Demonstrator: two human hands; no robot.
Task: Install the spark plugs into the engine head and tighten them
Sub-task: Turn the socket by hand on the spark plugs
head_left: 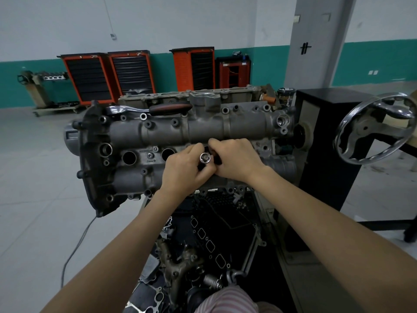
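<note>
While both hands (209,163) pinch the socket (205,158), plug wells (129,157) leftward open, ratchet (149,108) along far edge.

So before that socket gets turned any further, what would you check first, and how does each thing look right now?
1. Socket held by both hands: ok, left hand and right hand pinch it.
2. Socket seated on a plug: cannot tell, fingers hide its lower end.
3. Ratchet within reach: ok, lying on the engine head.
4. Ratchet fitted to socket: not ok, square drive is empty.
5. Other plug wells filled: cannot tell; two look dark.
</note>
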